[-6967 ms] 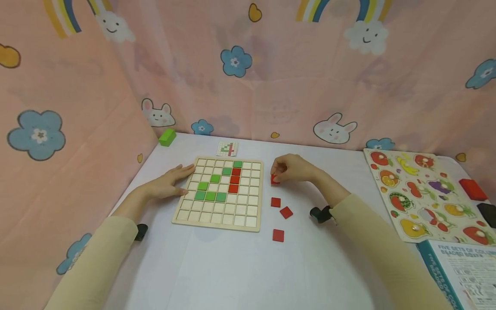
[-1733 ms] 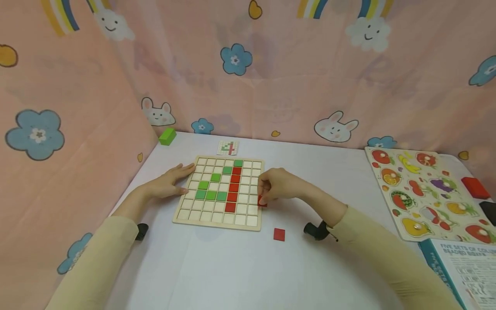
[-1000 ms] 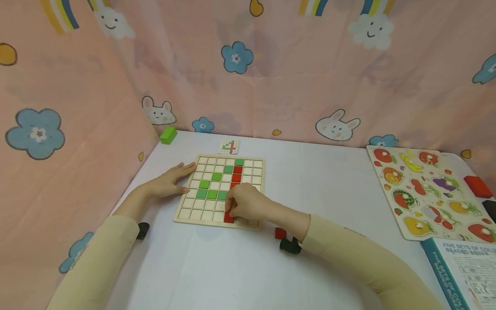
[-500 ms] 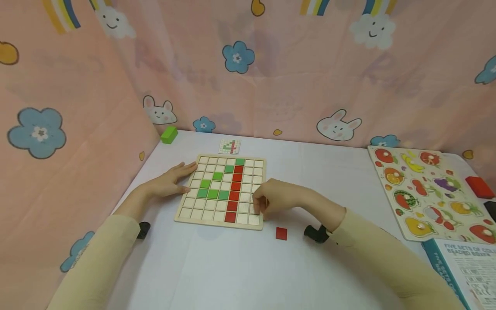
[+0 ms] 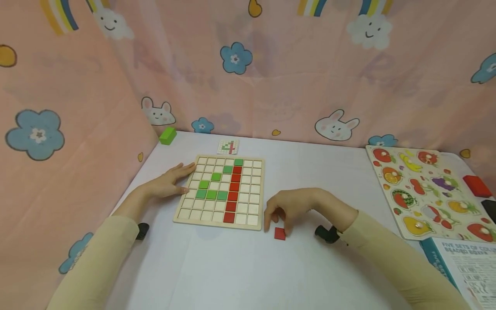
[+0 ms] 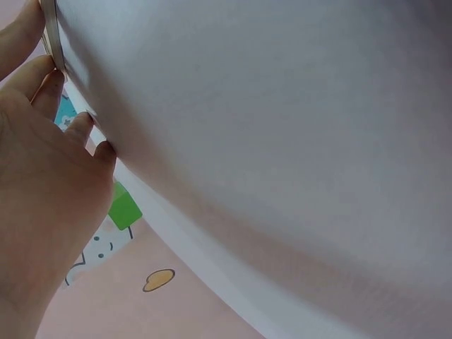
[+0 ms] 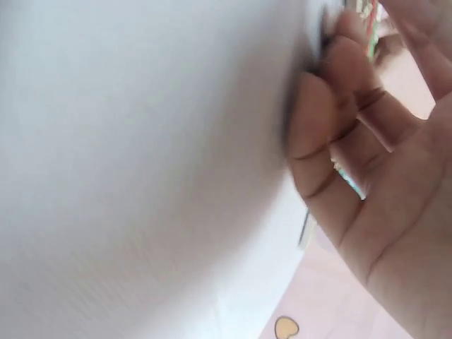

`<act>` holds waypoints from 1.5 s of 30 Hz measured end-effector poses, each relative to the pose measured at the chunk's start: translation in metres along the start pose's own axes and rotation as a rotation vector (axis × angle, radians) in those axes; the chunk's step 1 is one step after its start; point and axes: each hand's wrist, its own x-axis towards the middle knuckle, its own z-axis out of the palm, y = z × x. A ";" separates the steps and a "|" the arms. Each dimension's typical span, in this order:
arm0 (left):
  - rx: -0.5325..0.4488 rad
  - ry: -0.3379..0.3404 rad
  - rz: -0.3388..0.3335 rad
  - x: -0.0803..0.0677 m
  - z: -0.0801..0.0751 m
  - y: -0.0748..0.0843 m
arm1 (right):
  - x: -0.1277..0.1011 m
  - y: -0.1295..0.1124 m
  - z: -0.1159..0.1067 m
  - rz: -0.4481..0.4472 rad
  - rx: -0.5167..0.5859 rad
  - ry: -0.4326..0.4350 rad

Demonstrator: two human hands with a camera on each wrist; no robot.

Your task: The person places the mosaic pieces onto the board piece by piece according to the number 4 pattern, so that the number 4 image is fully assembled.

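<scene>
Right hand (image 5: pixel 296 206) has left the wooden grid board (image 5: pixel 221 191) for the loose red tile (image 5: pixel 280 233).
Fingertips curl onto the tile lying on the table beside the board's near right corner; left hand (image 5: pixel 168 184) rests flat against the board's left edge.

Green block (image 5: pixel 167 136) at far-left table corner, well beyond left hand, by pink curtain (image 5: pixel 271 73) w/ rainbows, clouds, bunnies, blue flowers. Small pattern card (image 5: pixel 227 147) flat on white table (image 5: pixel 232 267), farther out than both hands. Fruit peg puzzle (image 5: pixel 426 193) well right of right hand; red block (image 5: pixel 475 186) and a black item (image 5: pixel 490 210) at its far-right edge. Blue-edged printed box (image 5: pixel 461 271) near-right, only partly in view.
</scene>
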 end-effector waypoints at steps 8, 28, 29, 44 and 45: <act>0.003 0.008 0.005 -0.001 0.001 0.000 | 0.006 -0.003 0.008 -0.040 -0.067 0.010; -0.005 0.009 -0.015 -0.001 0.000 0.000 | 0.020 0.003 -0.019 -0.022 0.138 0.374; -0.005 0.010 -0.015 -0.001 0.001 0.000 | 0.024 0.003 -0.021 -0.018 0.153 0.435; -0.009 0.005 -0.017 -0.001 0.001 0.002 | 0.066 -0.017 -0.018 0.116 0.037 0.648; -0.009 0.005 -0.017 -0.001 0.000 0.002 | 0.066 -0.017 -0.018 0.118 0.030 0.648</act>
